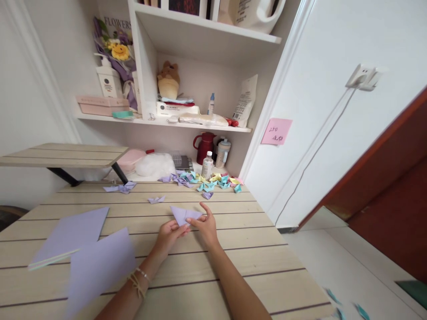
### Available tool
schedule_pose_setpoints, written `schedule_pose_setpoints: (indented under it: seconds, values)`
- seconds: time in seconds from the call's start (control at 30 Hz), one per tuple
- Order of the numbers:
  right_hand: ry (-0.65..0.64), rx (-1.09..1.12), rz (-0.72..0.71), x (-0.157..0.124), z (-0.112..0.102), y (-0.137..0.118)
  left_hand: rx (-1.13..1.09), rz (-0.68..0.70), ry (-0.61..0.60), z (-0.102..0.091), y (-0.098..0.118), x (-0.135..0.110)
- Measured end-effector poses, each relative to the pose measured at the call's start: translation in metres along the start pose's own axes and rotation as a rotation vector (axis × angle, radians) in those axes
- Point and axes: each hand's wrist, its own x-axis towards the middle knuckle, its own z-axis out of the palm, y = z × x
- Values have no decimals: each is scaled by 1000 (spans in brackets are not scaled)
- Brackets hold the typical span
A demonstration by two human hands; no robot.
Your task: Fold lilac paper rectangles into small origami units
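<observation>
A folded piece of purple paper (182, 214), roughly triangular, is held above the wooden table (247, 231) between both hands. My left hand (169, 235) pinches its lower edge, fingers closed. With thumb against the paper's face, my right hand (206, 225) grips the right side, its index finger raised. Beyond the hands lie a small purple paper boat (156, 200) and another purple boat (207, 195). On the left, a stack of purple sheets (75, 231) rests partly under a loose purple sheet (102, 262).
Several folded boats in blue, yellow, pink and purple crowd the back edge around a plastic bottle (207, 165). A raised wooden stand (66, 153) occupies the back left. Shelves (200, 124) rise behind. Blue paper pieces (362, 311) lie on the floor at right.
</observation>
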Motion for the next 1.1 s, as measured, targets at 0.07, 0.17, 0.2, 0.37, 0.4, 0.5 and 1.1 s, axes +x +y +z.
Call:
schedule_pose_setpoints:
  seconds: [0.07, 0.17, 0.2, 0.37, 0.4, 0.5, 1.1]
  values:
    - [-28, 27, 10, 0, 1, 2, 3, 10, 25, 0, -1, 1]
    - [-57, 69, 30, 0, 2, 5, 18, 32, 55, -1, -1, 2]
    - [-53, 73, 37, 0, 2, 6, 30, 44, 58, -1, -1, 2]
    - [-22, 160, 107, 0, -1, 5, 91, 77, 40, 2, 2, -1]
    - [-23, 181, 127, 1, -3, 4, 94, 74, 38, 2, 3, -1]
    - [-17, 214, 153, 5, -10, 0, 96, 61, 39, 3, 2, -2]
    - [-9, 75, 97, 20, -14, 17, -183, -5, 51, -2, -1, 4]
